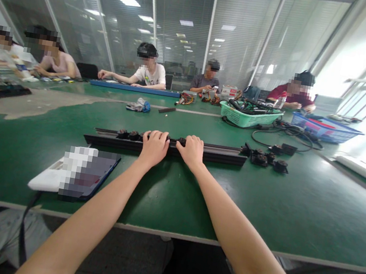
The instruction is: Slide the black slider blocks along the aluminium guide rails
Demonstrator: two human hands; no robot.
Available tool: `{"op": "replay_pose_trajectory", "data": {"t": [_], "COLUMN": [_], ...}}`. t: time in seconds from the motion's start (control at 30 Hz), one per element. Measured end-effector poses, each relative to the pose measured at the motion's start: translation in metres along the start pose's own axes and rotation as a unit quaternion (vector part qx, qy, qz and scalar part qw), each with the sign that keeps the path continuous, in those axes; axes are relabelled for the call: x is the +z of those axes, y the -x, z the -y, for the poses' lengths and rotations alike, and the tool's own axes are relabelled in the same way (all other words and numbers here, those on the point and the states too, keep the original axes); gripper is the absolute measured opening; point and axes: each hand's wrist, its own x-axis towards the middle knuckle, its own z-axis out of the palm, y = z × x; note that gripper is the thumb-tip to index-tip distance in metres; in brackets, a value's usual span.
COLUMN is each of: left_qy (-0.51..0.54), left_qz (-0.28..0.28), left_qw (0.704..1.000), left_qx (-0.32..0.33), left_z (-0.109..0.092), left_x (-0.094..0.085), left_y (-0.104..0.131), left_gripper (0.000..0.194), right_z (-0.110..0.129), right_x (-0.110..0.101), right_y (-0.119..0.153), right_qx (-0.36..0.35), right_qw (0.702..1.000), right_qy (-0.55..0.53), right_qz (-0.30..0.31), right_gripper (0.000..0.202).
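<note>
A long black channel-shaped rail (115, 143) lies crosswise on the green table in front of me. Several small black round parts (134, 136) sit along its far side, left of my hands. My left hand (155, 148) is closed from above over one such part, mostly hidden under its fingers. Close to its right, my right hand (191, 151) curls over the rail, with thumb and fingers on another black round part (181, 142). More loose black parts (259, 158) lie in a cluster beyond the rail's right end.
A white device and a dark blue-edged tablet-like item (98, 179) lie at front left. Behind the rail are a grey-blue cloth bundle (139, 105), a green basket (249, 118) of cables and a blue basket (324, 130). Several people sit along the table's far side.
</note>
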Motion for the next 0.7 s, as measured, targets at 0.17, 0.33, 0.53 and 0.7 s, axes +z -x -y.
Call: {"op": "replay_pose_trajectory", "data": {"t": [0.17,0.33,0.53,0.7], "left_qy": [0.001,0.0,0.001,0.004], "left_qz": [0.003,0.002,0.005,0.007], "left_qw": [1.0,1.0,1.0,1.0], "left_qx": [0.001,0.002,0.001,0.005], "left_z": [0.0005,0.0007,-0.0002,-0.001], "left_x": [-0.0004,0.0015,0.0027,0.0018], "left_y": [0.0005,0.0003,0.0001,0.0003], "left_gripper": [0.042,0.043,0.042,0.042], "right_z": [0.0003,-0.0003,-0.0034,-0.0054], "right_x": [-0.001,-0.0029,-0.0014,-0.0009], "right_y": [0.0003,0.0001,0.0,-0.0004], "right_qx": [0.011,0.028,0.034,0.027], "right_qw": [1.0,0.999,0.999,1.0], "right_qy": [0.009,0.007,0.0,0.004], "right_qz": [-0.013,-0.012,-0.01,-0.008], "right_gripper": [0.031,0.033,0.036,0.036]}}
